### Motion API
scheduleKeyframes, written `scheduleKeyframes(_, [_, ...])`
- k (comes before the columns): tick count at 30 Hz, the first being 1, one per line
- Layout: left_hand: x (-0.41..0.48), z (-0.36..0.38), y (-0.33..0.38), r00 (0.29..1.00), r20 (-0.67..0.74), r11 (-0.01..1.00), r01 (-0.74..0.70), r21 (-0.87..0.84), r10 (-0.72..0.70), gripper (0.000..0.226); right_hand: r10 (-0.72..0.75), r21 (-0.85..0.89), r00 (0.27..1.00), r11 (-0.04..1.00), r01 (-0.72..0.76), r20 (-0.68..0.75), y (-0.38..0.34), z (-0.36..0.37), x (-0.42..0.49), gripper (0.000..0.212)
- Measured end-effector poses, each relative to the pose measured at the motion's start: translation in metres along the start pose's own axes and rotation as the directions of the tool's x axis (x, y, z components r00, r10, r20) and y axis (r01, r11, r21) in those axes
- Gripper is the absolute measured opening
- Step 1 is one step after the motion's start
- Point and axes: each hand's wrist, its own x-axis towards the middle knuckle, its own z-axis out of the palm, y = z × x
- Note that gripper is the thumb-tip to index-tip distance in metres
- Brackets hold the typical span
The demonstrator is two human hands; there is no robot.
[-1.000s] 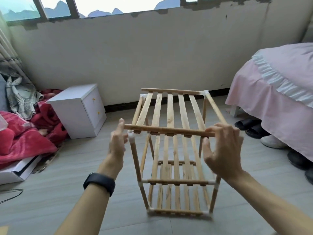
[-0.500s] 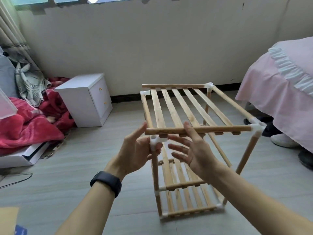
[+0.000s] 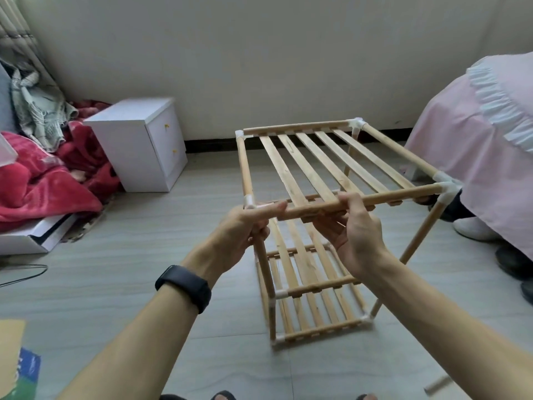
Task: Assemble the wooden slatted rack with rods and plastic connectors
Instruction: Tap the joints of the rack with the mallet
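The wooden slatted rack (image 3: 323, 168) stands on the floor, three slatted shelves joined by rods and white plastic connectors. My left hand (image 3: 245, 229) grips the near-left corner, fingers curled round the white connector (image 3: 250, 202) and the top of the upright rod. My right hand (image 3: 350, 232) holds the near front rod (image 3: 389, 197) of the top shelf, fingers over it and thumb under. The near-right connector (image 3: 448, 190) sits close to the bed cover.
A white nightstand (image 3: 138, 142) stands at the left by the wall, with red blankets (image 3: 43, 180) and a flat white box (image 3: 31, 235) beside it. A pink-covered bed (image 3: 476, 145) fills the right, shoes beneath. A loose rod piece (image 3: 437, 385) lies on the floor bottom right.
The rack has turned, its right side swinging toward the bed. My right hand went from spread open to gripping the front rod; my left hand closed round the near-left corner.
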Motion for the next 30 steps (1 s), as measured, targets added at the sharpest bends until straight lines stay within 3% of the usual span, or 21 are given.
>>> scheduleKeyframes(3, [0.002, 0.005, -0.006, 0.998, -0.048, 0.996, -0.047, 0.074, 0.051, 0.055, -0.014, 0.012, 1.0, 1.0, 0.014, -0.006, -0.002, -0.007, 0.001, 0.021])
scheduleKeyframes(10, [0.002, 0.017, -0.006, 0.996, 0.038, 0.995, -0.084, 0.06, 0.082, 0.035, -0.038, 0.075, 0.999, 0.996, 0.04, -0.019, -0.011, -0.011, 0.012, 0.025])
scheduleKeyframes(15, [0.003, 0.025, -0.004, 0.997, -0.014, 0.995, -0.082, -0.055, 0.082, 0.053, -0.037, 0.097, 0.999, 0.995, 0.038, -0.013, -0.01, -0.012, 0.018, 0.035])
scheduleKeyframes(21, [0.007, 0.034, -0.004, 0.996, -0.045, 0.99, -0.084, -0.117, 0.079, 0.024, -0.03, 0.114, 0.999, 0.993, 0.032, -0.017, -0.015, -0.016, 0.022, 0.032])
scheduleKeyframes(26, [0.008, 0.038, -0.006, 0.997, -0.021, 0.995, -0.074, -0.066, 0.072, 0.047, -0.031, 0.128, 0.999, 0.991, 0.032, -0.01, -0.014, -0.017, 0.024, 0.045])
scheduleKeyframes(30, [0.01, 0.042, -0.007, 0.995, -0.07, 0.996, -0.073, -0.047, 0.07, 0.05, -0.04, 0.139, 0.999, 0.989, 0.039, 0.006, -0.012, -0.018, 0.024, 0.047])
